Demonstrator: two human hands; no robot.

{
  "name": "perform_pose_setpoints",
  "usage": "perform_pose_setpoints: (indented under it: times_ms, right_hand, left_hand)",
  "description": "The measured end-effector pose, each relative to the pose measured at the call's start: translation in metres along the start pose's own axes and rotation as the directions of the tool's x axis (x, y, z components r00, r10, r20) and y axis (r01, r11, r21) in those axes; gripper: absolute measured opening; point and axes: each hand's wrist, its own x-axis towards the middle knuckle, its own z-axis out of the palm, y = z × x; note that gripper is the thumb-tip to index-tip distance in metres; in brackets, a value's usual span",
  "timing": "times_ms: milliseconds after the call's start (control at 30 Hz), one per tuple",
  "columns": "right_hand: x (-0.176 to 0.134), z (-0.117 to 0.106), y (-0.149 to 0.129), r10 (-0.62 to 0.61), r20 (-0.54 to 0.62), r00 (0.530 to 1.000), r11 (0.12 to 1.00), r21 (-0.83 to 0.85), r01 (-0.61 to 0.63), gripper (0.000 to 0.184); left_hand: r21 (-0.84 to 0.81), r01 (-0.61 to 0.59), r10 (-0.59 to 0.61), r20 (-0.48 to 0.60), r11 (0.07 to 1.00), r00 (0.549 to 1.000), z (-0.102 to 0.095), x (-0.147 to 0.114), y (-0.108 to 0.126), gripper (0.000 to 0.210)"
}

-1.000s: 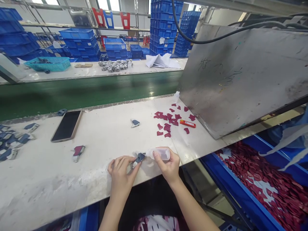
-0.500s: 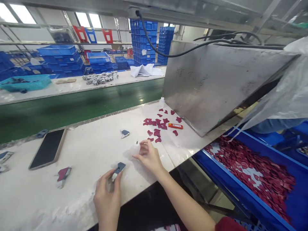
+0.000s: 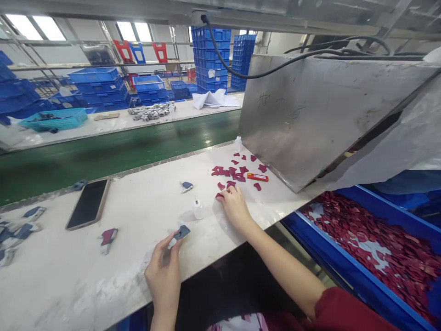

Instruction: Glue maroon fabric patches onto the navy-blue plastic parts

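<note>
My left hand (image 3: 166,266) holds a small blue-grey and white plastic part (image 3: 182,232) between thumb and fingers, just above the white tabletop. My right hand (image 3: 236,209) reaches to the near edge of a scatter of maroon pieces (image 3: 239,176), its fingertips closed on one maroon piece (image 3: 219,196). Between the hands a small white dropper bottle (image 3: 198,209) stands upright on the table. Beyond it lies another blue-grey and white part (image 3: 186,186). A part with a maroon face (image 3: 108,237) rests to the left of my left hand.
A phone (image 3: 88,204) and several blue-grey parts (image 3: 24,231) lie at the left. An orange-red stick-shaped packet (image 3: 257,177) lies beside the maroon pieces. A metal panel (image 3: 310,115) rises at the right, near a blue bin (image 3: 344,257) of maroon pieces. A green strip (image 3: 155,138) runs behind.
My right hand has let go of the dropper bottle, now standing on the table, and has moved up and right to a maroon piece. My left hand still holds its part. The view has shifted slightly.
</note>
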Motion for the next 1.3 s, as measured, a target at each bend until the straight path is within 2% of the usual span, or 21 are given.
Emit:
perform_pose_setpoints:
  times_ms: [100,167,267,400,433,467,533,600,667,733,1000,1133,1300]
  right_hand:
    - [0.004,0.008,0.002,-0.043,0.024,0.999,0.999,-0.010,0.043,0.021]
    - [0.005,0.005,0.006,-0.067,0.041,0.997,0.998,0.017,0.067,0.027]
    - [0.002,-0.011,0.012,-0.059,0.060,0.996,0.994,0.099,0.053,0.027]
    - [-0.024,-0.040,0.003,-0.010,0.090,0.996,0.962,0.274,-0.015,0.035]
    - [-0.033,-0.046,-0.003,0.002,0.106,0.994,0.931,0.362,-0.041,0.035]
    - [-0.043,-0.052,-0.010,0.024,0.137,0.990,0.863,0.497,-0.089,0.033]
    - [-0.060,-0.060,-0.027,0.062,0.212,0.975,0.661,0.723,-0.199,0.028]
    - [-0.073,-0.065,-0.043,0.107,0.261,0.959,0.480,0.831,-0.280,0.025]
    - [-0.083,-0.066,-0.056,0.145,0.262,0.954,0.409,0.862,-0.299,0.024]
    - [-0.088,-0.064,-0.064,0.170,0.243,0.955,0.397,0.870,-0.292,0.021]
    - [-0.098,-0.051,-0.079,0.247,0.272,0.930,0.253,0.908,-0.333,0.016]
    - [-0.099,-0.049,-0.083,0.286,0.244,0.927,0.223,0.924,-0.312,0.011]
    - [-0.100,-0.044,-0.085,0.306,0.227,0.925,0.236,0.923,-0.304,0.009]
  left_hand:
    - [-0.099,0.030,-0.032,-0.009,0.995,0.999,-0.001,-0.004,0.001,0.033]
    - [-0.175,0.070,-0.073,-0.011,0.982,0.997,-0.001,-0.007,0.003,0.035]
    - [-0.247,0.107,-0.111,-0.002,0.963,0.994,-0.002,-0.012,0.009,0.035]
    - [-0.217,0.108,-0.114,-0.017,0.970,0.993,-0.002,-0.021,0.021,0.031]
    - [-0.204,0.093,-0.099,-0.016,0.974,0.995,-0.001,-0.023,0.024,0.029]
    - [-0.192,0.073,-0.077,-0.014,0.979,0.997,-0.001,-0.025,0.027,0.028]
    - [-0.171,0.024,-0.027,-0.019,0.985,0.999,0.001,-0.028,0.032,0.026]
    - [-0.165,-0.027,0.024,-0.024,0.986,0.999,0.002,-0.031,0.034,0.025]
    - [-0.177,-0.069,0.066,-0.020,0.982,0.998,0.004,-0.033,0.034,0.025]
    - [-0.198,-0.087,0.086,-0.013,0.976,0.996,0.005,-0.035,0.035,0.026]
    - [-0.243,-0.032,0.033,0.001,0.970,0.999,0.007,-0.041,0.038,0.026]
    - [-0.264,-0.009,0.013,0.014,0.965,1.000,0.007,-0.040,0.037,0.025]
    - [-0.219,-0.025,0.031,0.027,0.975,0.999,0.006,-0.042,0.032,0.027]
